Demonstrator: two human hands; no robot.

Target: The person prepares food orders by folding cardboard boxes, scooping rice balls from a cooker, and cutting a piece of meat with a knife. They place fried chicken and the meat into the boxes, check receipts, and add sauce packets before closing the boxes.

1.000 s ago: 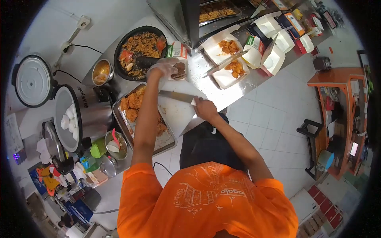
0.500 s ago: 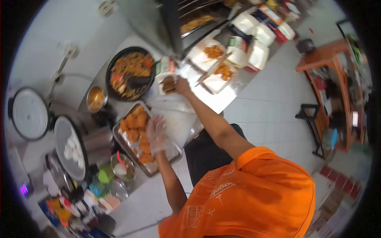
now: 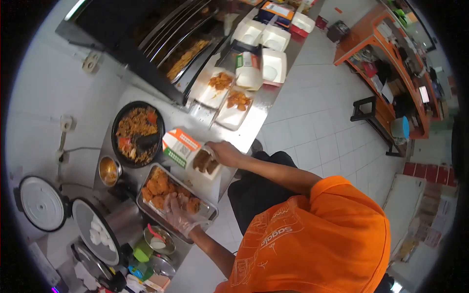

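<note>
My right hand grips the edge of an open paper takeaway box, white with orange and green print. Dark brown food lies inside the box. My left hand, in a clear plastic glove, is over a metal tray of fried chicken. Its fingers are stretched out among the pieces, apart from each other, touching some chicken at the tray's near side. Beyond the tray stands a black pan of fried rice with a dark scoop in it.
Several open takeaway boxes line the counter's far end, two with orange food. A glass display warmer stands at the back left. Nearby are a metal bowl of sauce, a large pot and a bowl with a red-handled utensil.
The right hand has brought the takeaway box nearer to the chicken tray. The left hand has shifted from beside the chicken onto it. The head view has turned, showing more of the warmer.
</note>
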